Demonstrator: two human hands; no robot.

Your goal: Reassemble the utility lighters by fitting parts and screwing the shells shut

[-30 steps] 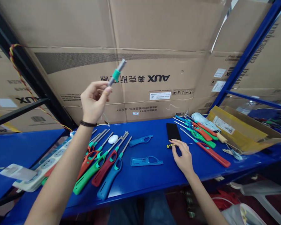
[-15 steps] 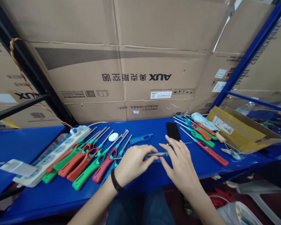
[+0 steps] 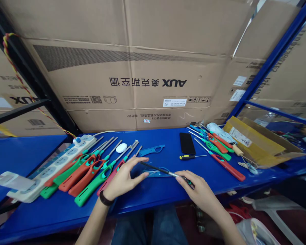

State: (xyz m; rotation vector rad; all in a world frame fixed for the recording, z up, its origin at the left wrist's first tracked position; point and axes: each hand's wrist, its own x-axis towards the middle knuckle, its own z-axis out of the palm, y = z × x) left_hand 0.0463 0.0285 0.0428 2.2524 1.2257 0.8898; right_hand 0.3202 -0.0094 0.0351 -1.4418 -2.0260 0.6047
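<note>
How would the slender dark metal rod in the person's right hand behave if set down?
The slender dark metal rod held in the right hand looks stiff. Its thin, round-looking shaft would probably roll on the blue metal shelf if released.

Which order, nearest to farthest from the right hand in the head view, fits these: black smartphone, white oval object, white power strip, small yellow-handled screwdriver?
From the right hand:
1. Small yellow-handled screwdriver, on the blue shelf just beyond the hand.
2. Black smartphone, right behind the screwdriver.
3. White oval object, left of centre.
4. White power strip, far left.
</note>
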